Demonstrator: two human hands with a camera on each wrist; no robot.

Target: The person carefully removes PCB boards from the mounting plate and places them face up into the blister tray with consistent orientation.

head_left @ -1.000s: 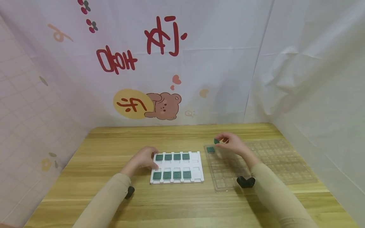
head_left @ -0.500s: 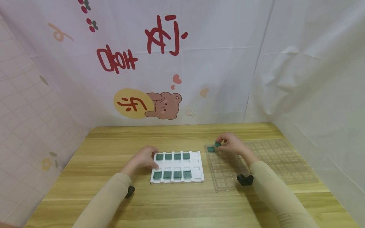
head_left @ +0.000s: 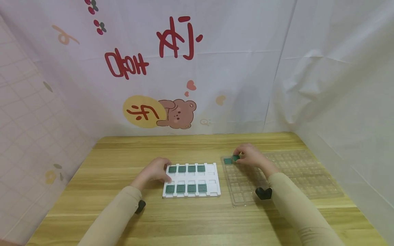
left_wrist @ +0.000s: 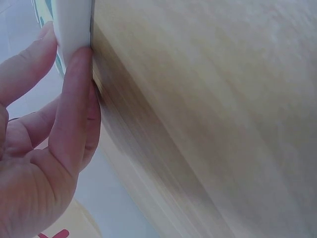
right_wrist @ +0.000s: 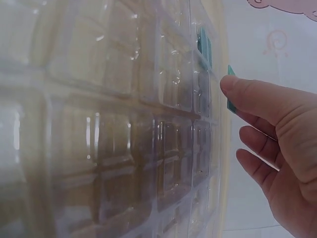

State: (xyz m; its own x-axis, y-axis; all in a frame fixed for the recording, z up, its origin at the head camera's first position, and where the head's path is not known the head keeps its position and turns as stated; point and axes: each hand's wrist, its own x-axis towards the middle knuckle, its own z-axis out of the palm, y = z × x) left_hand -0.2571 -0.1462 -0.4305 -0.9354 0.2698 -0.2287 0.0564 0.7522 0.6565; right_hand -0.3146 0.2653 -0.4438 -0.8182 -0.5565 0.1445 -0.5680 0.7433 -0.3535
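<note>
Green chip (head_left: 235, 158) pinched in rt hand (head_left: 250, 156), now low over far-left corner of clear blister tray (head_left: 246, 200), just beside the chip already seated (head_left: 227, 161) in the corner pocket. 1 s ago same chip was held higher, clear of the tray; it has dropped steadily since, so reads as being set into the 2nd pocket of the far row. Can't tell if it touches the tray yet; wrist view shows chip edge (right_wrist: 231, 94) at the fingertip, close to the tray rim, and the seated chip (right_wrist: 203, 44) further along.

Rt hand: thumb and forefinger closed on the chip, other fingers loosely curled.

Lt hand (head_left: 155, 171): unmoved, fingers curled round the left edge of white tray (head_left: 212, 177), steadying it. Wrist view confirms fingers (left_wrist: 74, 99) wrapped on the white edge (left_wrist: 74, 25).

White tray: 8 green chips, 2 rows of 4 (head_left: 186, 168), rt-hand columns bare. So 2 chips across, 8 to go, by my count.

Second clear tray (head_left: 307, 171) lies to the right. Wooden table (head_left: 197, 218), printed backdrop (head_left: 172, 68) behind.
</note>
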